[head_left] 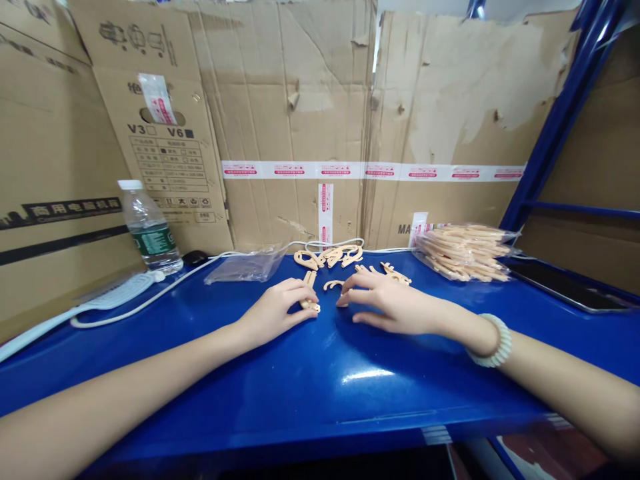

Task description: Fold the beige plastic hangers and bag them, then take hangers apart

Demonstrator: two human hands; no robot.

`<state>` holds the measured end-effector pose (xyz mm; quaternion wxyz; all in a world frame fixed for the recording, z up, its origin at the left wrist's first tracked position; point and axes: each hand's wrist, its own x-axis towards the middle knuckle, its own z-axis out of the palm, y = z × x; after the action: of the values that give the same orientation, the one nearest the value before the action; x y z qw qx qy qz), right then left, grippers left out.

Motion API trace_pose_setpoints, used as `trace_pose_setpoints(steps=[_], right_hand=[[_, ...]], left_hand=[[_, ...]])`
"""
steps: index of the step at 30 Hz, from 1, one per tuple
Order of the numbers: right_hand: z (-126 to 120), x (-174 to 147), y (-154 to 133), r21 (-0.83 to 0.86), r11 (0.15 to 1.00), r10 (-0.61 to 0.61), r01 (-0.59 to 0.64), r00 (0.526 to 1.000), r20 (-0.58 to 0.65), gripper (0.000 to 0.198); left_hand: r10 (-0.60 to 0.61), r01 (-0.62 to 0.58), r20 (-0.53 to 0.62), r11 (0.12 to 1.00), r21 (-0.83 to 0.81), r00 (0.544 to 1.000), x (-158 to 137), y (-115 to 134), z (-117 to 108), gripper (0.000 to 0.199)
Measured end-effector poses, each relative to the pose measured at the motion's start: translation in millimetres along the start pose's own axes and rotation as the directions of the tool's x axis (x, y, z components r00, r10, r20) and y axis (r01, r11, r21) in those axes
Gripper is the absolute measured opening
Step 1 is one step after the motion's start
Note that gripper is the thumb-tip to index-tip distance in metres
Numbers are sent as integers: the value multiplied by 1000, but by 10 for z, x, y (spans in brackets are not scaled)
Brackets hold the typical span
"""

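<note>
My left hand (279, 310) is closed with thumb and fingers around a beige folding hanger piece (311, 306), which lies on the blue table. Slightly bent, the fingers of my right hand (383, 300) are spread just above the tabletop. A curved beige hanger hook (333, 285) lies between the two hands. Behind my right hand are several loose hanger parts (397, 274), partly covered by it. Farther back, a small pile of beige hangers (343, 255) rests near the cardboard. Whether my right fingertips touch a part is hard to make out.
A clear bag of beige hanger parts (463, 252) lies at the back right, beside a dark phone (570, 287). On the left are a water bottle (150, 230), a white cable (150, 308) and an clear plastic bag (245, 265). Cardboard (295, 120) walls the back.
</note>
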<state>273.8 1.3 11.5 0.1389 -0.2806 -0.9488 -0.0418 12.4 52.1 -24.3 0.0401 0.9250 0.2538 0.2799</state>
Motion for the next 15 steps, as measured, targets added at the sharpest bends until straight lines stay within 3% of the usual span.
trace_pose_setpoints(steps=[7,15], right_hand=[[145,19,87,-32,999,31,-29,998,46,32],[74,-17,213,-80,996,39,-43,998,-58,30]], left_hand=[[18,-18,7,1000,-2,1000,-1,1,6,13],[38,-38,1,999,8,999,-19,20,12,14]])
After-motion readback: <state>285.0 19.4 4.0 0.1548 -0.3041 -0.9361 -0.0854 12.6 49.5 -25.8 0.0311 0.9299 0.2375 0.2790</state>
